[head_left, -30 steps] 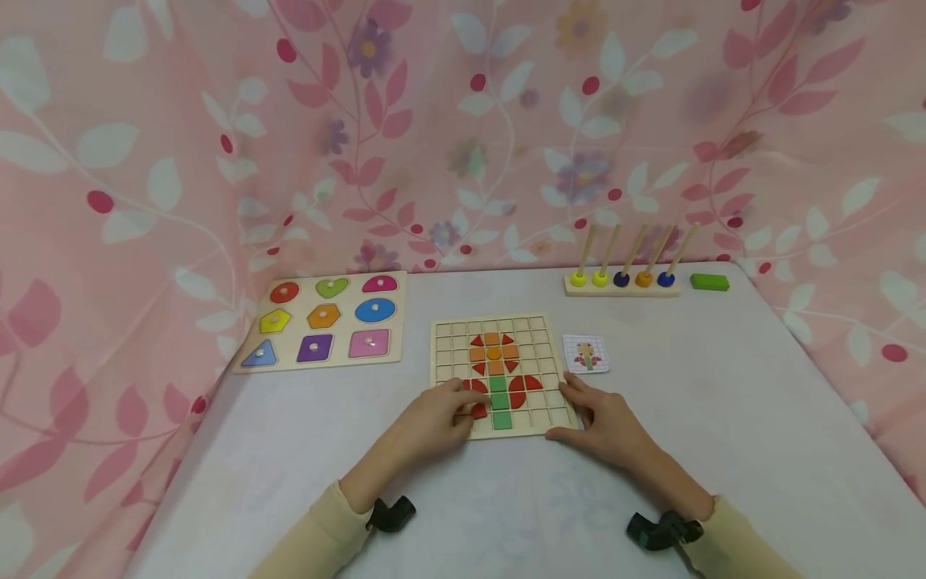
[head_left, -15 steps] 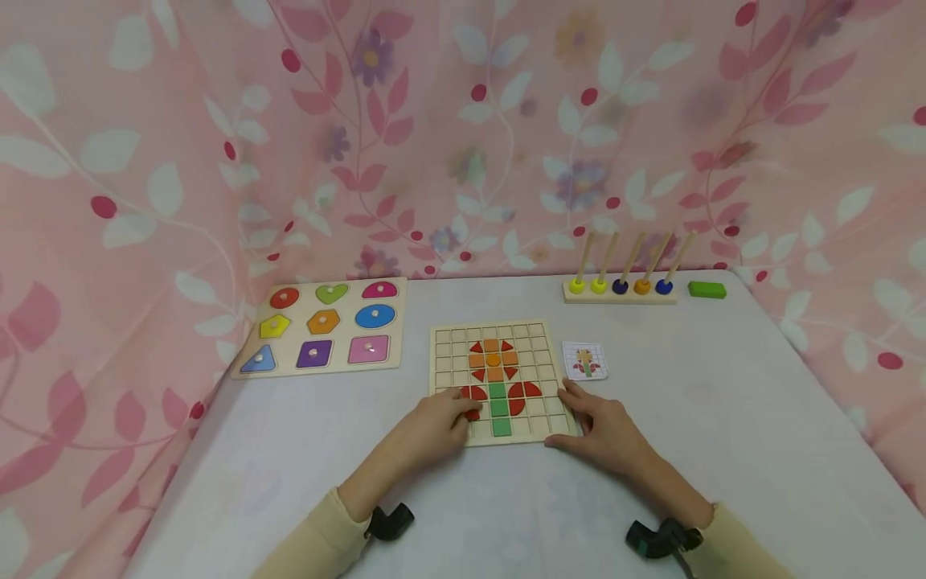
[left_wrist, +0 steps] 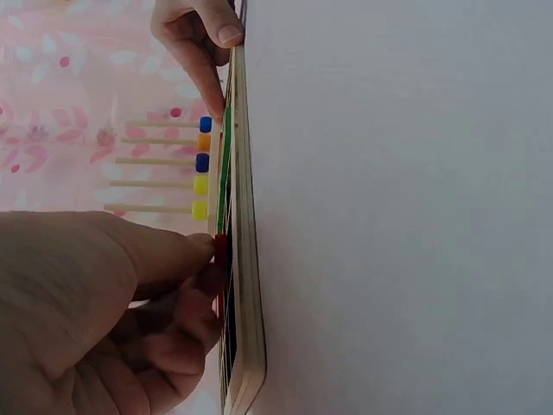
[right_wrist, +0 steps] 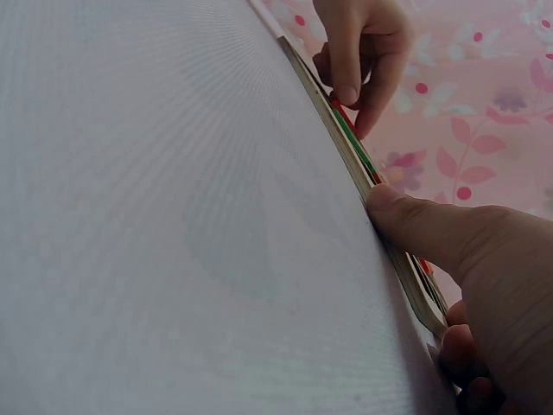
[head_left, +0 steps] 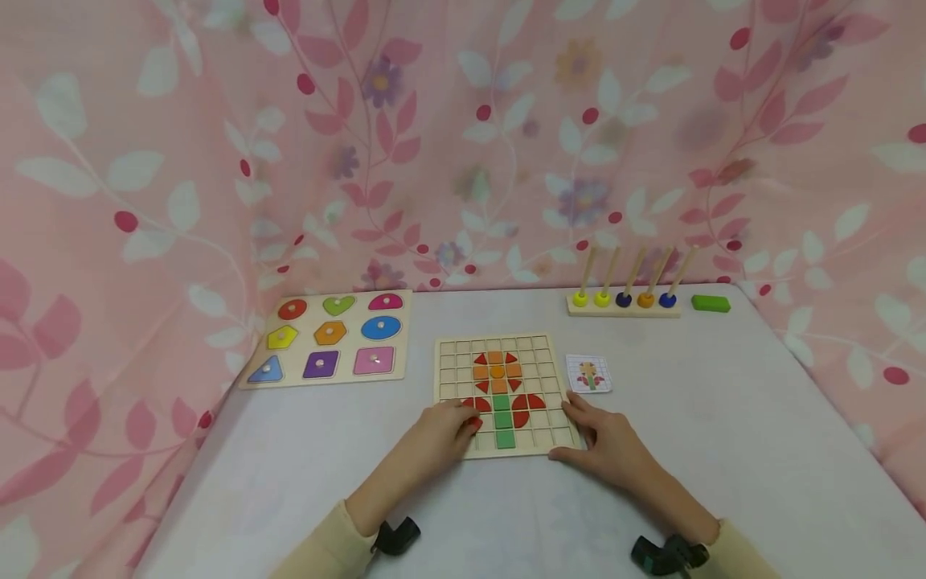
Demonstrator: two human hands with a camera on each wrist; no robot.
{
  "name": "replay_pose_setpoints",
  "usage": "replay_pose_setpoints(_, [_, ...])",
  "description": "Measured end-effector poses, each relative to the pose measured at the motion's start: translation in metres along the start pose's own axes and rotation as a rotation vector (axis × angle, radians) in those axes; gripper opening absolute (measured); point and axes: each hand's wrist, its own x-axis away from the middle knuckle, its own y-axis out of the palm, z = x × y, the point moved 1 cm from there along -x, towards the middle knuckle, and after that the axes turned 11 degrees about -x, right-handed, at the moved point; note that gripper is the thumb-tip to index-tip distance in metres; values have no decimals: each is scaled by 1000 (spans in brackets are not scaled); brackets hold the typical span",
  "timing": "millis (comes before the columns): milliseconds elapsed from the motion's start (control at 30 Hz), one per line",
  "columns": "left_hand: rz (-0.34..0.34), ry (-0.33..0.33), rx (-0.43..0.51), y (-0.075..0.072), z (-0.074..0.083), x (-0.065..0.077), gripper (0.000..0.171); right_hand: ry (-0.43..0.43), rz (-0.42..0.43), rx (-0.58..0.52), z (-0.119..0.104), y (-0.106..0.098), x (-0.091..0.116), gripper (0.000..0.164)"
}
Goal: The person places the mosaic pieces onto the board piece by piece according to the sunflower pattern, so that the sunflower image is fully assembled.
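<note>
A wooden grid board [head_left: 537, 438] lies on the table, bearing a flower of orange squares [head_left: 499, 386], red triangles, red quarter-rounds [head_left: 528, 410] and a stem of green squares [head_left: 504, 438]. At the board's lower left, my left hand [head_left: 440, 434] pinches a small red piece [head_left: 474, 424] between thumb and fingers. The left wrist view has this red piece [left_wrist: 220, 249] right at the board's surface, partly covered by the fingers. My right hand [head_left: 608, 442] holds the board's near right corner, thumb [right_wrist: 389, 203] on the front edge and fingers along the right side.
A small pattern card [head_left: 588, 375] lies right of the board. Behind it stand a peg rack [head_left: 615, 312] with coloured rings and a green block [head_left: 711, 303]. A shape puzzle with knobs [head_left: 346, 383] lies at the back left, before a floral curtain [head_left: 434, 121].
My left fingers have drawn back slightly left from the green stem, and the red piece under them now shows tilted in their pinch. My right hand stays on the board; the head view has tilted up.
</note>
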Motion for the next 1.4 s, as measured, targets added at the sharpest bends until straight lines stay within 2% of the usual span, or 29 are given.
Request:
replay_pose_setpoints(233, [50, -97, 119, 1, 3, -6, 13, 12, 13, 1, 2, -2, -2, 91])
replay_pose_setpoints(367, [50, -113, 143, 2, 5, -3, 11, 21, 3, -16, 1, -1, -1, 91])
replay_pose_setpoints(467, [46, -105, 136, 3, 7, -2, 14, 19, 1, -11, 1, 0, -1, 92])
replay_pose_setpoints(767, [97, -108, 94, 10, 12, -4, 12, 5, 4, 18, 3, 2, 2, 93])
replay_pose_setpoints(900, [114, -88, 63, 10, 13, -4, 11, -17, 17, -1, 2, 1, 3, 91])
replay_pose_setpoints(1000, [116, -81, 55, 7, 14, -4, 11, -31, 21, 11, 1, 1, 2, 89])
replay_pose_setpoints(1200, [110, -108, 62, 5, 13, -3, 13, -43, 24, 15, 0, 2, 0, 88])
replay_pose_setpoints(1400, [108, -95, 37, 7, 12, -3, 17, -13, 11, 10, 1, 1, 1, 89])
